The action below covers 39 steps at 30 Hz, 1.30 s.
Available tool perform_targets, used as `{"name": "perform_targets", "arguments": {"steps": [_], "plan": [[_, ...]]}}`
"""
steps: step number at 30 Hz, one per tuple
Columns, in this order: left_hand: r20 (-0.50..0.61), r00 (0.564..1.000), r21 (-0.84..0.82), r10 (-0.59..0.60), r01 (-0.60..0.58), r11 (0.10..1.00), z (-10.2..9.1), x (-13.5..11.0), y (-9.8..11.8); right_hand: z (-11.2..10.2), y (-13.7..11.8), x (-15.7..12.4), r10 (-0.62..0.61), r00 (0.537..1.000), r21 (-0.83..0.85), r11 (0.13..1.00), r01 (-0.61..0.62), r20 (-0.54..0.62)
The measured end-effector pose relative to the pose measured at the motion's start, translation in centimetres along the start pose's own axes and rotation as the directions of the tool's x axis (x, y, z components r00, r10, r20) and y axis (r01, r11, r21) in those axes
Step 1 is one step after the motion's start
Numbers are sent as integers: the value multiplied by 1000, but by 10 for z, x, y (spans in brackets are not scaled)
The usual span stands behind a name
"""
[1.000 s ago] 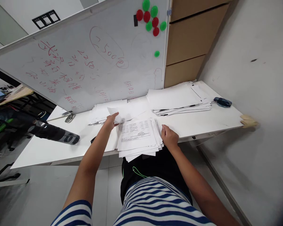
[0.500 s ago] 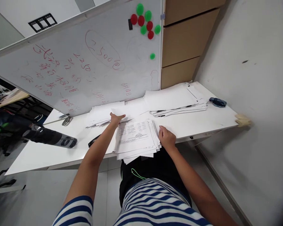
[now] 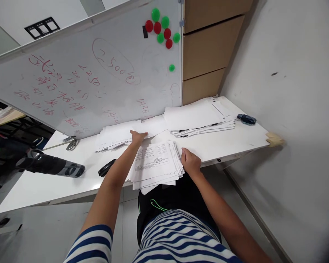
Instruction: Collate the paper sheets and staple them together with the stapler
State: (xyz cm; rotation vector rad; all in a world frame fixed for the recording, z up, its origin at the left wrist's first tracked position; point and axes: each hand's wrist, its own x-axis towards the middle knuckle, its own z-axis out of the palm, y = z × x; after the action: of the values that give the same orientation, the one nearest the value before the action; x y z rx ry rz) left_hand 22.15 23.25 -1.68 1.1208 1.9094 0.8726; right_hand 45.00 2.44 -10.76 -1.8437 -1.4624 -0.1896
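A fanned stack of printed sheets [image 3: 155, 166] lies at the near edge of the white table [image 3: 230, 140], overhanging it a little. My right hand [image 3: 190, 162] rests on the stack's right edge with its fingers curled. My left hand [image 3: 137, 137] reaches past the stack and lays a white sheet [image 3: 150, 126] onto a spread pile of papers [image 3: 112, 137] at the foot of the whiteboard, fingers pinched on the sheet's near edge.
A larger paper pile [image 3: 197, 117] sits at the back right, a dark stapler [image 3: 246, 119] beyond it. A black stapler [image 3: 106, 167] and a black-grey tool [image 3: 52, 167] lie to the left. The whiteboard [image 3: 98, 76] leans behind; wooden drawers [image 3: 205, 51] and a wall flank the right.
My left hand has carried the single sheet farther back, onto the pile by the whiteboard. My right hand has stayed on the stack. The view has drifted right.
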Motion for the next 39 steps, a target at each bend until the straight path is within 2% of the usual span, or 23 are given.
{"name": "perform_targets", "arguments": {"steps": [3,6,8,10,14,17,18,20,22,24,26,28,29,31,35,39], "plan": [[-18,999,9,-30,30,1000,-2,-5,6,-1,-1,1,1,1000,12,1000,-2,15],[30,998,-35,49,-48,998,-19,-13,11,-1,0,1,4,1000,21,1000,-4,18],[10,988,-31,152,-152,988,-39,-23,13,0,0,0,11,1000,24,1000,-12,13],[-44,958,-10,283,-284,959,-65,-39,12,1,0,0,21,1000,41,999,-22,10],[-141,888,-34,438,-447,894,-118,-96,0,-9,-1,4,109,992,169,979,-118,63],[-162,873,-122,460,-480,868,-147,-148,-16,-28,-7,17,190,957,411,872,-267,219],[-163,867,-163,471,-494,854,-153,-163,-21,-35,-11,23,182,943,510,804,-305,278],[-158,867,-229,473,-498,836,-161,-186,-33,-46,-24,35,89,919,692,631,-350,384],[-129,879,-274,459,-476,836,-163,-199,-43,-54,-41,46,-51,874,799,433,-417,483],[-77,894,-306,441,-442,843,-160,-204,-54,-57,-59,53,-150,790,793,271,-545,594],[-28,900,-340,436,-418,842,-154,-206,-64,-59,-75,58,-198,701,728,158,-667,685],[12,898,-374,440,-404,835,-145,-207,-74,-62,-87,62,-232,664,695,80,-715,711],[26,896,-387,444,-400,831,-141,-208,-80,-65,-91,64,-236,675,703,57,-708,699],[39,893,-400,448,-397,826,-133,-211,-90,-72,-96,67,-206,729,752,57,-657,653],[44,901,-398,431,-380,835,-120,-218,-105,-85,-97,69,-125,834,842,144,-520,537],[72,898,-457,435,-357,814,-109,-224,-108,-91,-96,64,-89,875,858,269,-438,475]]}}
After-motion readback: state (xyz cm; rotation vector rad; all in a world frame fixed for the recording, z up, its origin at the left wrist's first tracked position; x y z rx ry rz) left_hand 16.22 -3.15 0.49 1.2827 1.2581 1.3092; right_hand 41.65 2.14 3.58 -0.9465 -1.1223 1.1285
